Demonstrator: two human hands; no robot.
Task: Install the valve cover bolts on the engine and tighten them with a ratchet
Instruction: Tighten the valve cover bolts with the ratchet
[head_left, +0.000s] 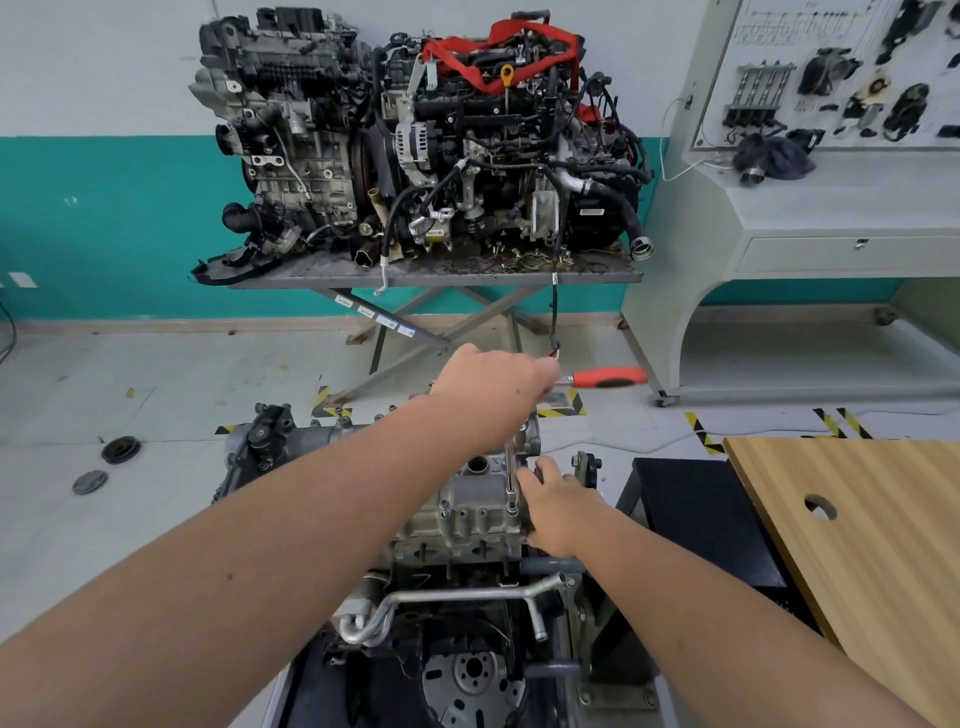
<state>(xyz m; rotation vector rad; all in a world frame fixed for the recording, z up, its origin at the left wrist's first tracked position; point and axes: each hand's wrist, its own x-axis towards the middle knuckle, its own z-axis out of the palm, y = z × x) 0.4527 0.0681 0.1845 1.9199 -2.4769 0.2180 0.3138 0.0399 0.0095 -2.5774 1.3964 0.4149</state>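
Both forearms reached far over the engine (467, 525). Left hand (493, 389) gripped the ratchet (608, 376) head, its extension standing on a right-side valve cover bolt (511, 512); right hand (553, 512) rested loosely alongside. Tightening seemed underway; next, swing the handle.

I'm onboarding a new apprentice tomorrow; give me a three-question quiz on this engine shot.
1. True or false: the left hand holds the ratchet at its head end.
2. Multiple choice: the ratchet's grip is A) blue, B) red and black, C) yellow.
3. Fill in: the right hand rests beside the chrome ______ that runs down to a bolt on the valve cover.

Key: 1 true; 2 B; 3 extension.
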